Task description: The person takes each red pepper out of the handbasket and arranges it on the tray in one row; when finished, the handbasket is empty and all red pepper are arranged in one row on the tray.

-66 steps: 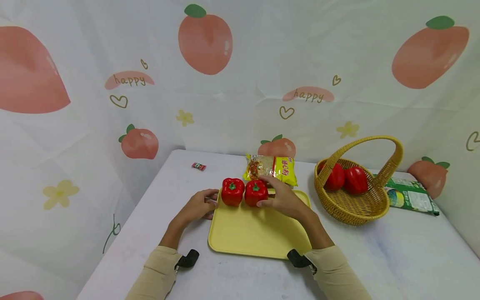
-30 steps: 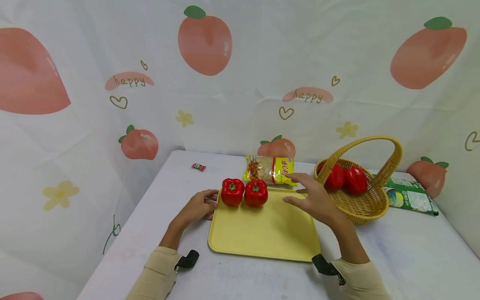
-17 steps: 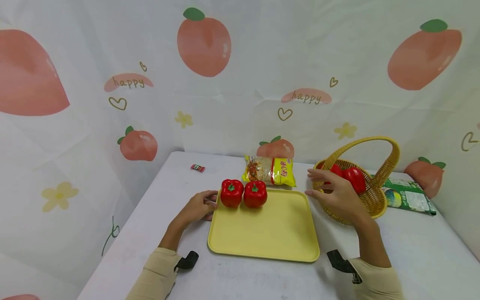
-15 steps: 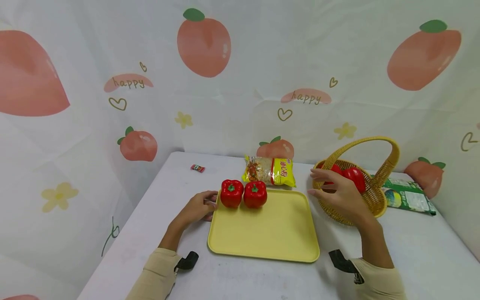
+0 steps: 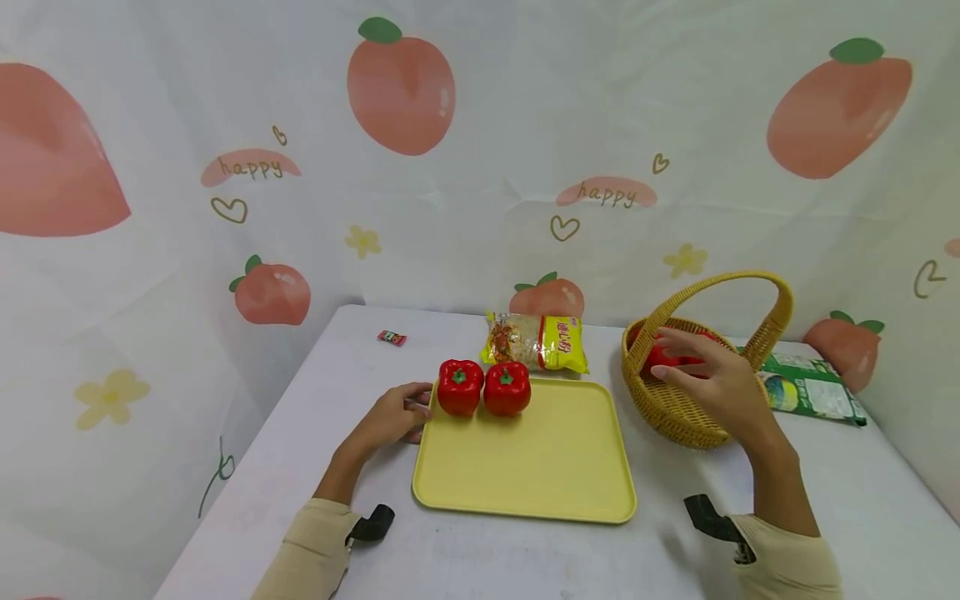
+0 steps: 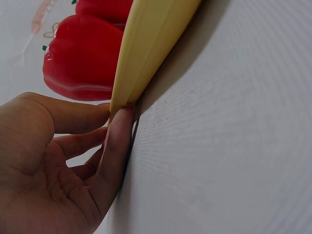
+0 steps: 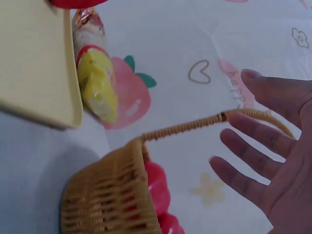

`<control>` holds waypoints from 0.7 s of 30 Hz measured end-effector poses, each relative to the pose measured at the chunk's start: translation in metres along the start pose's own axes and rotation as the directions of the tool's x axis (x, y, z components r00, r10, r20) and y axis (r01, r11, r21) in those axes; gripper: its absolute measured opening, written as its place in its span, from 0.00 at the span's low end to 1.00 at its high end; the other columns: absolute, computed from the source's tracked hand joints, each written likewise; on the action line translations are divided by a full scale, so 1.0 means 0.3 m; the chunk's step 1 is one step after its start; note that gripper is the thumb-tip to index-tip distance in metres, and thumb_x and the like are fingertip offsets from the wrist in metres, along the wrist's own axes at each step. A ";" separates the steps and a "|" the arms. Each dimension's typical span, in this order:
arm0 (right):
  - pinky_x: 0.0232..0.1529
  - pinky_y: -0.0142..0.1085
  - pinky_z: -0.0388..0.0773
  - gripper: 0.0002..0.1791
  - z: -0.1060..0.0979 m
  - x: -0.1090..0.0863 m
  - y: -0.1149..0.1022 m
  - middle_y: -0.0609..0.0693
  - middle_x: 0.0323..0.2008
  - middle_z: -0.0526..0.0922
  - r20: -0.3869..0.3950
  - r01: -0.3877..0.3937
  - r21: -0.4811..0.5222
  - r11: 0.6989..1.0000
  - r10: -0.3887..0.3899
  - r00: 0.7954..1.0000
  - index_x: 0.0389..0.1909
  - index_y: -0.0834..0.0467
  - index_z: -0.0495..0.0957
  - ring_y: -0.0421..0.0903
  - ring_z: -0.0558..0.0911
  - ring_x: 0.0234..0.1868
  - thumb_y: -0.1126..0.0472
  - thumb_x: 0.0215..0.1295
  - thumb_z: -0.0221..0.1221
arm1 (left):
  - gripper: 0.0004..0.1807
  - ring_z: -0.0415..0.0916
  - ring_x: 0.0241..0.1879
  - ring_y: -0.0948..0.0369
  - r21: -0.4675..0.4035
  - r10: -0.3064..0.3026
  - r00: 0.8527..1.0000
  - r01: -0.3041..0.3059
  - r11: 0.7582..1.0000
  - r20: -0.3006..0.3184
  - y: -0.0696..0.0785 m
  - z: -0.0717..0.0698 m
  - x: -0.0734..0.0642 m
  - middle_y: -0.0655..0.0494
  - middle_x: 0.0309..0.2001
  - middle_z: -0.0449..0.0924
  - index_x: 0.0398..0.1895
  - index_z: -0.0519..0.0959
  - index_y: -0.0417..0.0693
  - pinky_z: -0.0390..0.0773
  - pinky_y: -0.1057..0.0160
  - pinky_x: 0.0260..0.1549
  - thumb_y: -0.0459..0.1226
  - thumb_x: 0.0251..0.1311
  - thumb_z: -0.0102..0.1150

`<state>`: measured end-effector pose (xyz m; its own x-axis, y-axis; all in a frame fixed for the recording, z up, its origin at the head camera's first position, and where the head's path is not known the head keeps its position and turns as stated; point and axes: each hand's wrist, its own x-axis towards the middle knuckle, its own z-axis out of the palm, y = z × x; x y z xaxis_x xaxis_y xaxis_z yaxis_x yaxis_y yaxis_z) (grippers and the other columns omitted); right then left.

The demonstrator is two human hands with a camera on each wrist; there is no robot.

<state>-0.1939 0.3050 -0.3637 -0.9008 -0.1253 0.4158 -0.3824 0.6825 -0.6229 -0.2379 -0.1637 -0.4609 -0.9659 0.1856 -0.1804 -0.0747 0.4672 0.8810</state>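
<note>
My left hand (image 5: 388, 417) pinches the left edge of a yellow tray (image 5: 525, 467), thumb above and fingers at its underside, as the left wrist view shows. Two red bell peppers (image 5: 460, 388) stand side by side in the tray's far left corner, stems up; one pepper (image 6: 83, 58) is close to my fingertips. My right hand (image 5: 723, 383) is over the wicker basket (image 5: 678, 417) with its fingers spread and nothing in them. Red peppers (image 7: 158, 187) lie inside this basket, partly hidden by the hand in the head view.
Behind the tray lies a yellow noodle bag (image 5: 536, 342). A small red packet (image 5: 392, 337) is at the back left. The basket's tall handle (image 5: 712, 279) arches over its opening, and a green bag (image 5: 813, 387) lies to its right.
My right hand has left the right pepper on the tray and moved rightward, past the tray's edge, to over the basket. My left hand keeps its place at the tray.
</note>
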 end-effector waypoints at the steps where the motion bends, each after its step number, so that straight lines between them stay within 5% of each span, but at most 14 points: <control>1: 0.51 0.13 0.72 0.29 -0.007 0.000 0.007 0.60 0.60 0.85 -0.005 -0.008 -0.001 1.000 0.008 1.000 0.72 0.53 0.77 0.35 0.80 0.58 0.57 0.71 0.69 | 0.30 0.82 0.50 0.54 0.000 -0.002 1.000 0.002 1.000 0.000 -0.001 -0.001 0.000 0.43 0.61 0.79 0.74 0.73 0.41 0.90 0.60 0.36 0.32 0.68 0.61; 11: 0.46 0.11 0.68 0.37 -0.081 0.040 0.086 0.68 0.66 0.78 0.033 -0.086 -0.075 0.993 0.089 0.995 0.79 0.53 0.67 0.68 0.75 0.65 0.52 0.73 0.67 | 0.31 0.82 0.49 0.54 0.003 -0.002 1.000 0.002 1.000 0.000 -0.001 -0.006 -0.006 0.43 0.62 0.79 0.75 0.72 0.41 0.90 0.60 0.37 0.32 0.67 0.60; 15: 0.55 0.44 0.87 0.40 -0.103 0.070 0.115 0.71 0.69 0.73 0.097 -0.133 -0.121 0.984 0.145 0.985 0.82 0.54 0.63 0.74 0.71 0.68 0.48 0.74 0.65 | 0.31 0.82 0.50 0.54 0.000 -0.007 1.000 0.007 1.000 0.000 -0.004 -0.004 -0.003 0.43 0.63 0.79 0.75 0.72 0.41 0.90 0.60 0.37 0.32 0.68 0.61; 18: 0.57 0.73 0.77 0.42 -0.116 0.092 0.135 0.72 0.69 0.72 0.140 -0.153 -0.147 0.977 0.173 0.975 0.83 0.55 0.60 0.75 0.69 0.69 0.46 0.75 0.63 | 0.30 0.82 0.50 0.54 0.002 -0.003 1.000 0.003 1.000 0.000 -0.006 -0.001 0.000 0.43 0.63 0.79 0.74 0.73 0.41 0.90 0.60 0.36 0.32 0.68 0.61; 21: 0.58 0.77 0.74 0.43 -0.132 0.117 0.161 0.73 0.69 0.72 0.184 -0.152 -0.169 0.974 0.183 0.966 0.83 0.57 0.58 0.75 0.69 0.69 0.46 0.76 0.63 | 0.30 0.82 0.51 0.53 0.002 0.000 1.000 0.000 1.000 0.001 -0.007 0.001 0.002 0.43 0.63 0.79 0.74 0.73 0.41 0.90 0.60 0.36 0.33 0.68 0.61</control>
<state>-0.2358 0.3621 -0.3529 -0.9778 -0.1286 0.1657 -0.2004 0.8056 -0.5575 -0.2382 -0.1643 -0.4628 -0.9658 0.1862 -0.1807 -0.0742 0.4690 0.8801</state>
